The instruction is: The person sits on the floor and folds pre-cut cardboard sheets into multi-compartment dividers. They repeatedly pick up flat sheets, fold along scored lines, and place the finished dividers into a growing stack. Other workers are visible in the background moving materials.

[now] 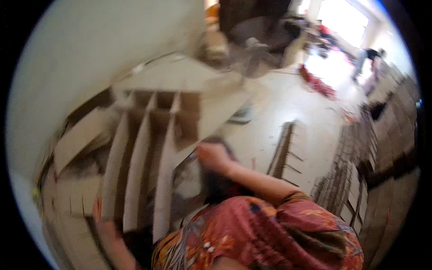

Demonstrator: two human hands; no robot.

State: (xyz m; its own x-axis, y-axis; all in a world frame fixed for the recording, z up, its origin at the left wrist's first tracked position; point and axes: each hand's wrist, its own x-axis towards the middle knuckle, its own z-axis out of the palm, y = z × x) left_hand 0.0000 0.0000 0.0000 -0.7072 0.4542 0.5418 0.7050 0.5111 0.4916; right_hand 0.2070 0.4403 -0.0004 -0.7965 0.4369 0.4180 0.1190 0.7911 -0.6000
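Observation:
A brown cardboard divider [137, 171], made of long strips crossed by shorter ones into open cells, stands in front of me on the left. At its near left edge is my left hand [104, 221], closed against the outer strip with part of its fingers hidden behind the cardboard. To the right of the divider, my right hand [213, 156] is curled into a fist near the corner of a pale cardboard sheet [220, 105]. Motion blurs it, and whatever may be in its fingers cannot be made out.
Flat cardboard pieces [83, 139] lie beside the wall at left. A slotted strip stack [282, 150] stands on the floor [252, 139], with more slotted stacks [335, 180] at right. A red heap [317, 83] lies farther off. Another person [371, 60] bends at the far right.

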